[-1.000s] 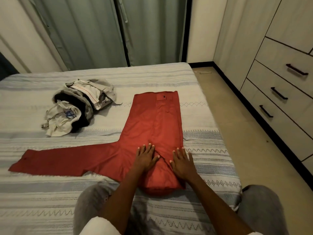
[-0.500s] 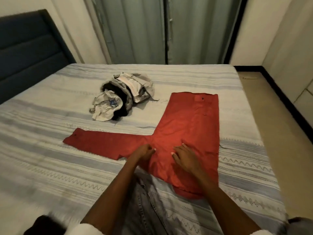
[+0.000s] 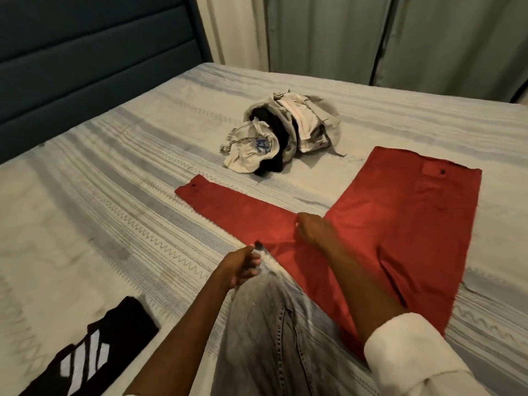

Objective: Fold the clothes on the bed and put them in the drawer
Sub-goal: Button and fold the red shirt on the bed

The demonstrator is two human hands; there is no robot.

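At the far left a dark padded headboard [image 3: 85,61] stood behind the striped bedspread [image 3: 100,195], and a black garment with white stripes [image 3: 94,352] lay at the near left corner. Just right of that, the left hand [image 3: 243,264] hovered low over the bedspread beside the near edge of the red shirt [image 3: 400,224], fingers loosely curled; whether it pinched anything could not be told through the blur. The shirt lay flat on the bed, one sleeve stretched out to the left, its body running away to the right. The right hand [image 3: 313,230] rested where sleeve met body, fingers bent down onto the cloth and seemingly gathering it. Beyond the sleeve sat a crumpled pile of unfolded clothes [image 3: 283,135]. A knee in grey jeans [image 3: 274,338] rested on the bed between the arms, and green curtains [image 3: 400,38] hung behind.
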